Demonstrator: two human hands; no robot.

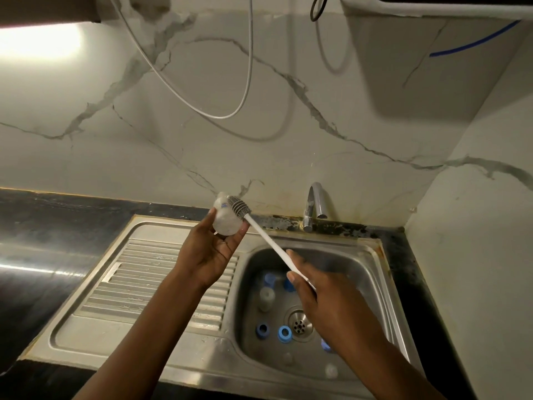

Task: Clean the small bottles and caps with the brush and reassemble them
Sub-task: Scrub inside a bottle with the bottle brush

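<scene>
AT THE SINK: A person stands over a stainless-steel sink and holds a small translucent bottle in the left hand. The bottle is raised above the ribbed drainboard, with fingers and thumb curled round its lower part. The right hand pinches the white handle of a bottle brush near its lower end, above the basin. The brush's grey bristled head lies against the bottle's upper end; whether it sits inside the mouth cannot be told. A small blue mark on the bottle is too blurred to read.

In the basin, two blue ring caps lie just left of the drain. Farther back is a pale bottle with a blue piece at its far end. Other blue pieces are partly hidden by the right hand and forearm.

A chrome tap rises from the back rim, and a black countertop flanks the sink. A white cable hangs in a loop against the marble-veined wall.
</scene>
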